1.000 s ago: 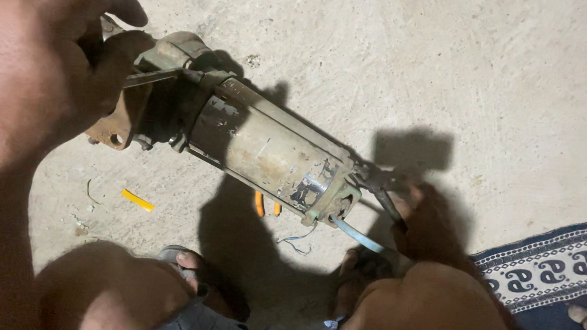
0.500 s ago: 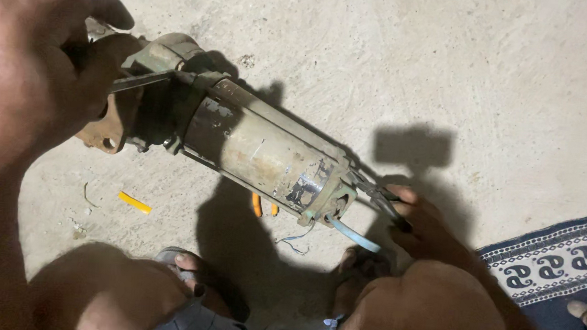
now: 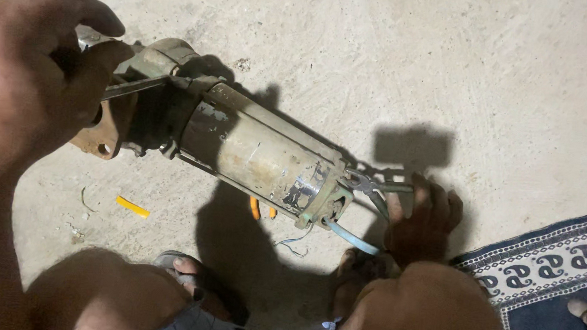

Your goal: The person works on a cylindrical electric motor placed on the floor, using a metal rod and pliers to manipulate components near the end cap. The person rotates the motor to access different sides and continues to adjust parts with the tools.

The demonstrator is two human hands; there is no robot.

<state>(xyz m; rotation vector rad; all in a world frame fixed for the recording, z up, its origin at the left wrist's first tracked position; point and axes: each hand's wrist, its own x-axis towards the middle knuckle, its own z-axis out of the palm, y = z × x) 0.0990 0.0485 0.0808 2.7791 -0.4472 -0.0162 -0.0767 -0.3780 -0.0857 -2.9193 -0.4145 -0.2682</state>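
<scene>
Grey-green motor (image 3: 259,159), patterned blue rug (image 3: 548,262)

The long, round grey metal motor (image 3: 253,157) looks dull and old, with scratches and worn paint near its end. The flat brown metal plate (image 3: 103,134) at its other end looks rusty and rough. The thin dark metal tool (image 3: 137,86) is matt. The pale grey concrete floor (image 3: 397,62) is rough and dusty. The little yellow plastic bit (image 3: 132,207) looks smooth. The blue and white patterned cloth mat (image 3: 555,262) looks soft and woven.
</scene>
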